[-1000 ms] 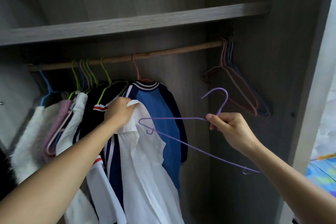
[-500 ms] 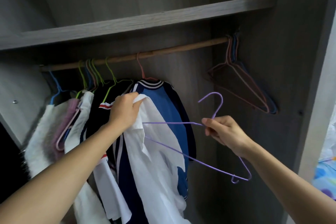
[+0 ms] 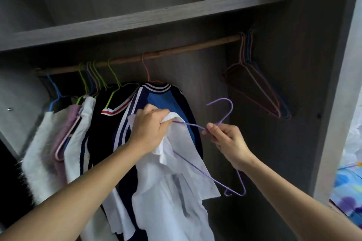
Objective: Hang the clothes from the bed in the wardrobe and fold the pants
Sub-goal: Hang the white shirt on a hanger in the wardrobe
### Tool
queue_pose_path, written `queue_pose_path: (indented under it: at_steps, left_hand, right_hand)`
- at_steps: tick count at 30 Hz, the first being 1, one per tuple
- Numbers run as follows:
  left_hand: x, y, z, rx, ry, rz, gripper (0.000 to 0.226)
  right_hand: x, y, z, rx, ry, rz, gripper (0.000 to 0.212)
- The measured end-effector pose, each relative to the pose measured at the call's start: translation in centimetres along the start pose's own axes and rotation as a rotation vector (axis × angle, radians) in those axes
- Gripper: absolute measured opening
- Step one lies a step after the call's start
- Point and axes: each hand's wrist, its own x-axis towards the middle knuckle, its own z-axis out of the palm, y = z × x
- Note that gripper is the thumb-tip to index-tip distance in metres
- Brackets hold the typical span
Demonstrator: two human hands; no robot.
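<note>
My left hand (image 3: 149,129) grips the collar of a white shirt (image 3: 176,188), which hangs down in front of the wardrobe's clothes. My right hand (image 3: 227,139) pinches the neck of a purple wire hanger (image 3: 197,169) just below its hook. One arm of the hanger runs left into the shirt's collar at my left hand; the other end sticks out at the lower right, outside the cloth. Above us runs the wooden rail (image 3: 188,48).
A blue and navy jersey (image 3: 166,100) hangs on the rail right behind the shirt, with several dark, white and pink garments to its left. Several bare hangers (image 3: 256,84) hang at the rail's right end. A shelf (image 3: 148,17) sits above; patterned bedding (image 3: 348,191) shows at right.
My right hand has moved left and brought the hanger's left arm into the shirt's collar. My left hand has shifted right with the shirt, closer to the hanger.
</note>
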Motion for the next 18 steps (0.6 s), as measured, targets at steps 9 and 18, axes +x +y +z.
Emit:
queue_pose_path:
  at_steps: [9,18]
  left_hand:
    - [-0.8,0.3,0.3,0.173,-0.184,0.244,0.058]
    - [0.9,-2.7,-3.6,0.07,0.123,0.2,0.03]
  right_hand:
    - [0.1,0.7,0.4,0.13,-0.107,0.168,0.046]
    - [0.2,11.0,-4.6,-0.209,-0.027,0.418,0.028]
